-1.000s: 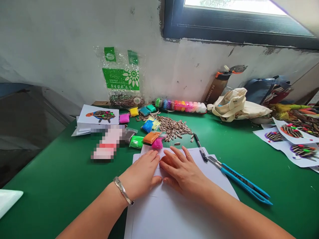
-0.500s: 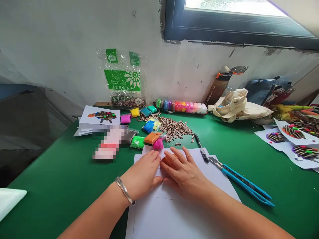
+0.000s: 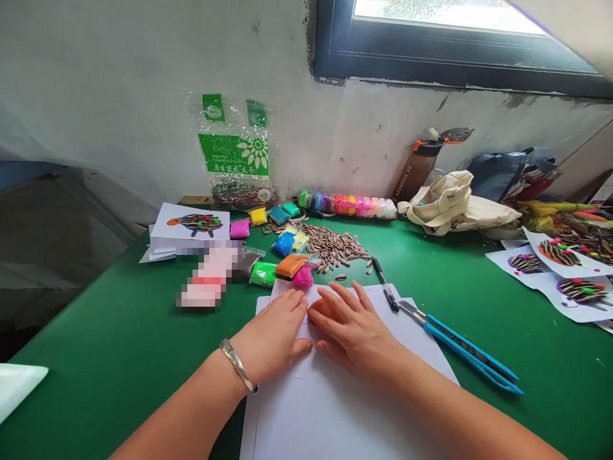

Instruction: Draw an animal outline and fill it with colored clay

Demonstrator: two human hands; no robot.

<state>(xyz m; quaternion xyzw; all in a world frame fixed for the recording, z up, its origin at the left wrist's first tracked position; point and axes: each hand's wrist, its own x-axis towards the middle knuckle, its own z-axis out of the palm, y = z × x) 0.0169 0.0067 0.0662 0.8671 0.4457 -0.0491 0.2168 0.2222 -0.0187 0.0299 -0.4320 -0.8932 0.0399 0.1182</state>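
Observation:
My left hand (image 3: 278, 329), with a silver bangle at the wrist, lies flat on a white paper sheet (image 3: 335, 421), its fingers stretched out. Close beside it, my right hand (image 3: 357, 329) rests with fingers spread over a piece of orange clay (image 3: 324, 309) on the paper. Most of that clay is hidden under the fingers. Beyond the fingertips are an orange clay packet (image 3: 292, 264) and a magenta one (image 3: 303, 276). A black pen (image 3: 385, 285) and a blue utility knife (image 3: 472, 351) with its blade out lie to the right.
Striped sunflower seeds (image 3: 335, 246) are heaped behind the paper, near a green-printed seed bag (image 3: 234, 156). Finished turtle pictures (image 3: 198, 223) sit at left, and more seed pictures (image 3: 582, 291) at right. A brown bottle (image 3: 416, 172) and cloth bag (image 3: 443, 204) stand by the wall.
The view has shifted very slightly. Both hands keep almost the same place on the paper, with only a tiny movement of the right fingers over the orange clay.

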